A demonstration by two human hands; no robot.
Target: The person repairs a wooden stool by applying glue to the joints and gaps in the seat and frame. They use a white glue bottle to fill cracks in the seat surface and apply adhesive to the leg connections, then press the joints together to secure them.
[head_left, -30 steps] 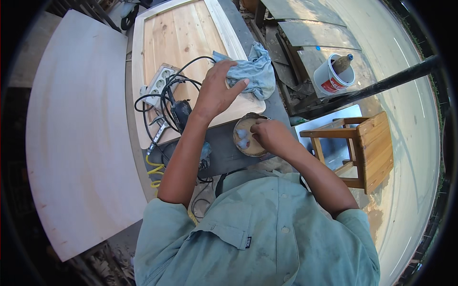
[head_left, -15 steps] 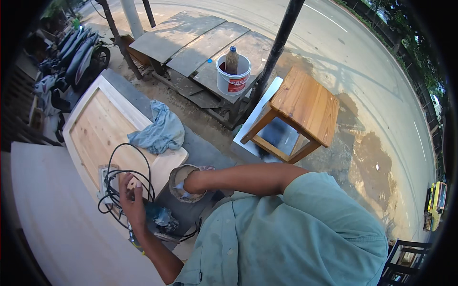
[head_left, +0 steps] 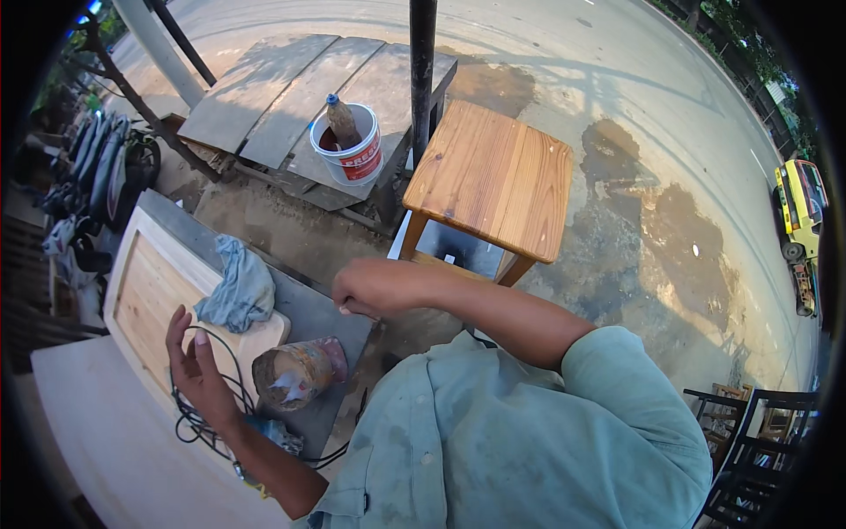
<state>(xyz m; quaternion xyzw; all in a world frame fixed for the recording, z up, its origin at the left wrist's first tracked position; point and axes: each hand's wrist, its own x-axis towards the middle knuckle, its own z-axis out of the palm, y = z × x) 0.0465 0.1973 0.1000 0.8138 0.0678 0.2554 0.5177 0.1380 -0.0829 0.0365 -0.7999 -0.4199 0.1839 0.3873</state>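
Left hand (head_left: 201, 375): fingers spread, palm empty, beside black cable (head_left: 203, 431). Right hand (head_left: 377, 289): fingers curled in, raised; cannot tell whether it pinches anything. Open-topped can (head_left: 315, 363) stands on dark surface (head_left: 319, 309), between hands, just right of left hand, apart from right. Blue cloth (head_left: 238, 286) lies beyond can, on wooden panel (head_left: 145, 286).

A sunlit road (head_left: 608, 53) was edged by trees (head_left: 763, 42), with a yellow truck (head_left: 800, 216) seen along it. The pale ground (head_left: 608, 286) was marked by brown patches (head_left: 696, 242). A boarded platform (head_left: 322, 88), streaked with shadow, was set beside a black post (head_left: 422, 70); motorbikes (head_left: 106, 172) were parked at far left, dark slatted furniture (head_left: 749, 480) placed at lower right.
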